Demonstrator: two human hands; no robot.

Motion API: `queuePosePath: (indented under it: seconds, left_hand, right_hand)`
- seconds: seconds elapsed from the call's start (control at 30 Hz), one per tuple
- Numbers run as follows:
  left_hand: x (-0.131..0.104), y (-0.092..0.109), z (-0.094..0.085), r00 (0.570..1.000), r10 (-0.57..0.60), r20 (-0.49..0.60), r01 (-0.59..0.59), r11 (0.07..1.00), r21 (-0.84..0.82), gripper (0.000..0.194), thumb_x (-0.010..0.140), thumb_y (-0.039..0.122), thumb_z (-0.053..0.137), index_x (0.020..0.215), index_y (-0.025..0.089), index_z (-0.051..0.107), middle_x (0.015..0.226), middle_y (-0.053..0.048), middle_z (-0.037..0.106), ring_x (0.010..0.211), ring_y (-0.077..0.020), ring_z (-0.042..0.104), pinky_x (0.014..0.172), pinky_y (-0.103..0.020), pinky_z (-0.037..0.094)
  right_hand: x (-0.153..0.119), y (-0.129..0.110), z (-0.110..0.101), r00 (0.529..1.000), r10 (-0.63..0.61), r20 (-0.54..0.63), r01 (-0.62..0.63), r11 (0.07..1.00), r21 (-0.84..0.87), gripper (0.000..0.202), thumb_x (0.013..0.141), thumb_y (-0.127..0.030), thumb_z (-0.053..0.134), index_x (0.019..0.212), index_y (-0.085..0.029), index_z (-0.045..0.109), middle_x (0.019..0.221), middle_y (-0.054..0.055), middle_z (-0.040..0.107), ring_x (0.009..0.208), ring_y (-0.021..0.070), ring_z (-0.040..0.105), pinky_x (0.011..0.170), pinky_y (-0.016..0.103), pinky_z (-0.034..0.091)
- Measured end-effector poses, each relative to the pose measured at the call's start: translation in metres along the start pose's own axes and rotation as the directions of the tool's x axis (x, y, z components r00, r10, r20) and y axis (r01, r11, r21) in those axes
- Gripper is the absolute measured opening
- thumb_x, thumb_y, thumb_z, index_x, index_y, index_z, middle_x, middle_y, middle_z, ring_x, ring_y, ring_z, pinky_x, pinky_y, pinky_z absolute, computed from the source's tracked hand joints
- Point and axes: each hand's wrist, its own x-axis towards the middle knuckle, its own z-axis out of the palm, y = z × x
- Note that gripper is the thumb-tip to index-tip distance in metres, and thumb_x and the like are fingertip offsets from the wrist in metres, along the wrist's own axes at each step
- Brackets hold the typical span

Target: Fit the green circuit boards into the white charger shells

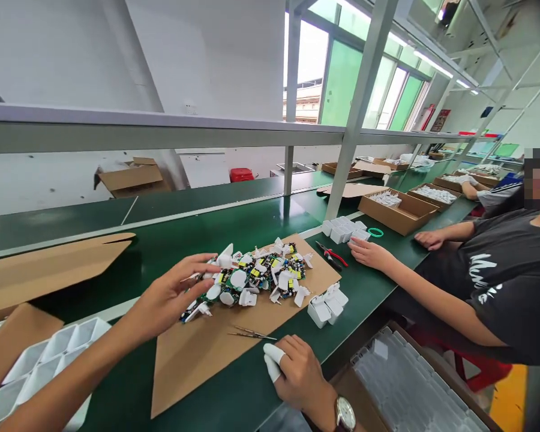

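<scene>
My left hand [180, 291] reaches over the near left end of a heap of small circuit boards with white plastic parts [256, 273]. Its fingers are stretched out and apart, the tips at a white piece [225, 257]; I cannot tell whether they touch it. The heap lies on a flat cardboard sheet [180, 372]. My right hand [299, 369], with white covers on two fingers and a watch at the wrist, rests curled at the table's front edge, with nothing visible in it. Beside it lie tweezers [254, 333]. White plastic housings [327, 305] stand beyond my right hand.
At left is a white compartment tray [49, 354]. Pliers with red handles [333, 255], more white housings [345, 229] and a green ring [375, 232] lie near a co-worker's hand [371, 252]. A shelf post [360, 90] rises behind. Below right is a box of clear trays [409, 372].
</scene>
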Motion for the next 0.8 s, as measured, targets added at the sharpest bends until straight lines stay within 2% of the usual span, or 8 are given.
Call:
queuePosePath:
  seconds: [0.1,0.2,0.27,0.33,0.43,0.53,0.67,0.8]
  left_hand:
    - [-0.046,-0.003,0.006,0.978,-0.166,0.129,0.185,0.971,-0.150,0.057,0.091,0.072,0.072,0.129,0.030,0.073,0.138,-0.011,0.069,0.107,-0.0329,0.075,0.086,-0.041,0.068]
    - [-0.080,-0.012,0.020,0.902,-0.319,0.290,0.400,0.871,-0.285,0.070,0.097,0.074,0.064,0.150,0.029,0.056,0.115,-0.009,0.074,0.092,-0.0289,0.078,0.075,-0.039,0.068]
    - [-0.094,-0.020,0.030,0.839,-0.364,0.405,0.494,0.823,-0.282,0.074,0.101,0.076,0.055,0.156,0.027,0.046,0.099,-0.006,0.073,0.086,-0.0276,0.078,0.067,-0.035,0.065]
    - [-0.100,-0.027,0.036,0.821,-0.362,0.441,0.476,0.861,-0.179,0.072,0.103,0.073,0.049,0.155,0.023,0.046,0.092,-0.005,0.072,0.078,-0.0254,0.077,0.062,-0.033,0.062]
    - [-0.103,-0.035,0.037,0.929,-0.239,0.281,0.224,0.971,0.085,0.057,0.105,0.060,0.049,0.148,0.022,0.055,0.119,-0.014,0.075,0.094,-0.0277,0.077,0.074,-0.036,0.064]
    - [-0.108,-0.035,0.024,0.987,-0.117,0.111,0.071,0.933,0.353,0.046,0.106,0.049,0.049,0.142,0.024,0.062,0.149,-0.015,0.065,0.113,-0.0303,0.075,0.091,-0.041,0.064]
    - [-0.125,-0.025,-0.009,0.998,-0.065,-0.010,0.061,0.851,0.521,0.048,0.108,0.053,0.044,0.140,0.022,0.066,0.148,-0.014,0.067,0.128,-0.0339,0.070,0.107,-0.048,0.059]
    - [-0.155,-0.019,-0.041,0.986,-0.116,-0.119,0.163,0.800,0.577,0.062,0.107,0.069,0.039,0.136,0.024,0.069,0.139,-0.012,0.073,0.107,-0.0312,0.077,0.091,-0.042,0.064]
  right_hand:
    - [0.000,-0.001,-0.002,1.000,0.006,0.012,-0.006,1.000,-0.003,0.018,0.102,-0.009,0.055,0.104,-0.020,0.069,0.081,0.004,0.069,0.071,0.0199,0.059,0.063,0.035,0.044]
    - [0.000,0.000,-0.005,1.000,-0.005,0.020,0.005,1.000,0.027,0.021,0.100,-0.006,0.056,0.109,-0.020,0.069,0.085,0.006,0.072,0.072,0.0204,0.062,0.065,0.035,0.046]
    - [0.000,0.002,-0.007,0.999,-0.016,0.029,0.014,0.998,0.060,0.027,0.099,-0.004,0.054,0.114,-0.019,0.069,0.089,0.008,0.074,0.076,0.0219,0.064,0.067,0.036,0.049]
    - [0.003,0.004,-0.009,0.999,-0.026,0.040,0.022,0.995,0.096,0.031,0.099,-0.002,0.052,0.117,-0.019,0.069,0.093,0.009,0.076,0.079,0.0230,0.067,0.069,0.037,0.051]
    - [0.007,0.004,-0.010,0.998,-0.037,0.044,0.030,0.989,0.148,0.034,0.100,-0.002,0.050,0.122,-0.020,0.069,0.096,0.009,0.077,0.079,0.0228,0.068,0.068,0.037,0.054]
    - [0.013,-0.001,-0.012,0.998,-0.043,0.047,0.033,0.980,0.196,0.036,0.101,-0.004,0.052,0.130,-0.021,0.067,0.100,0.008,0.078,0.081,0.0218,0.070,0.069,0.036,0.057]
    - [0.028,-0.012,-0.009,0.993,-0.075,0.086,0.052,0.969,0.243,0.039,0.103,-0.007,0.056,0.138,-0.022,0.064,0.112,0.010,0.078,0.097,0.0240,0.074,0.080,0.039,0.063]
    - [0.056,-0.023,0.005,0.971,-0.177,0.160,0.129,0.953,0.273,0.049,0.099,-0.005,0.058,0.146,-0.019,0.058,0.124,0.014,0.075,0.112,0.0278,0.072,0.092,0.044,0.064]
